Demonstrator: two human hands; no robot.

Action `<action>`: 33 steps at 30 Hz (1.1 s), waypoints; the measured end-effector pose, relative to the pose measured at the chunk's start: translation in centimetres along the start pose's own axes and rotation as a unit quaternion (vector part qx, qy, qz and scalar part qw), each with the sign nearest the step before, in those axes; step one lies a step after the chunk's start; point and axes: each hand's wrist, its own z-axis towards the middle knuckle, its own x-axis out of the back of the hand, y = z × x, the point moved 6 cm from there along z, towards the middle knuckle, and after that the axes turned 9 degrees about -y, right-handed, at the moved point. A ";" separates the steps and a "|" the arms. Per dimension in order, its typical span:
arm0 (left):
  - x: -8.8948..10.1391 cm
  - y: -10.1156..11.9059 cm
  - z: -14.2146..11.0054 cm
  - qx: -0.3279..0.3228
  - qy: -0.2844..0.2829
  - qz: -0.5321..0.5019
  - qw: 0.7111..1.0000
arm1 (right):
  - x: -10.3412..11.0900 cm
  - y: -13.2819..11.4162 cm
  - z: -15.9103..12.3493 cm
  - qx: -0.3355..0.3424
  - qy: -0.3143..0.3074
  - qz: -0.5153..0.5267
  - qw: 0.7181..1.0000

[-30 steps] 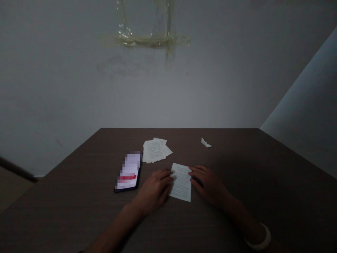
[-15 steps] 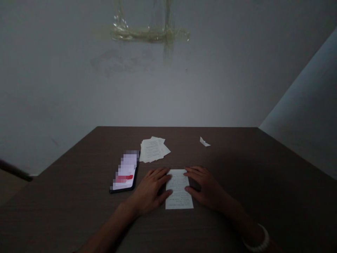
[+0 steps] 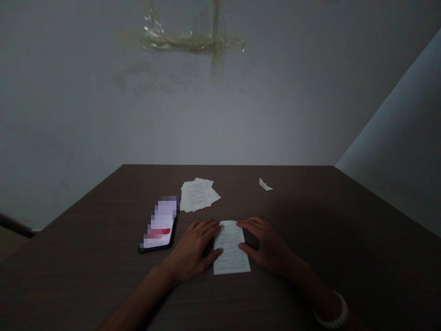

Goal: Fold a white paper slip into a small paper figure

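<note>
A small white sheet of printed paper (image 3: 230, 250) lies on the dark brown table between my two hands. My left hand (image 3: 198, 248) holds its left edge, fingertips at the far left corner and thumb lower down on the margin. At the opposite edge, my right hand (image 3: 264, 246) has its fingertips on the far right corner and its thumb on the side. Between the fingertips, the far edge bows up slightly. What the fingertips do beneath the edge is hidden.
A phone (image 3: 160, 225) with a lit, partly blurred screen lies left of my left hand. Behind it is a loose stack of printed papers (image 3: 197, 195). A small folded white paper piece (image 3: 265, 185) sits farther back on the table (image 3: 303, 202). A wall (image 3: 241, 124) stands behind.
The sheet's far edge was straight and now curves upward a little between my fingertips. Both hands keep nearly the same place; the whole view has shifted slightly.
</note>
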 end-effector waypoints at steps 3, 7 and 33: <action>0.1 0.0 0.0 -0.003 0.007 0.001 1.000 | -0.1 0.0 -0.1 0.000 -0.002 0.002 1.000; 0.0 0.2 0.0 -0.004 0.000 0.002 1.000 | -0.1 -0.2 -0.1 0.005 -0.004 -0.002 1.000; 0.2 0.1 -0.2 -0.024 0.027 -0.028 0.999 | -0.7 0.0 0.0 0.021 -0.001 -0.004 1.000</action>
